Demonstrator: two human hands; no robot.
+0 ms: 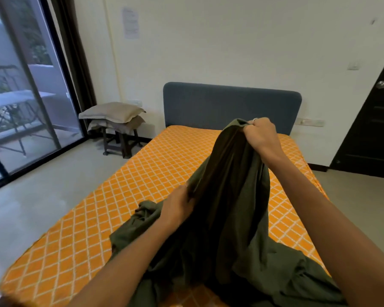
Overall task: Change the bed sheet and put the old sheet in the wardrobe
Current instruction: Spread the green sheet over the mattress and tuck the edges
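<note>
Head view: at left, two pillows (112,116) lie on a stool (120,141). On the orange bed (142,178), lower centre, the left hand (177,207) pinches the green sheet (228,207). Right of centre, the right hand (263,136) lifts its top edge, fingers clamped on it.

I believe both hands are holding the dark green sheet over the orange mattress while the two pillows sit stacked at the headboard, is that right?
Not quite: the head view shows the pillows stacked on a stool beside the bed. Both the left hand and right hand do grip the green sheet over the mattress.
</note>
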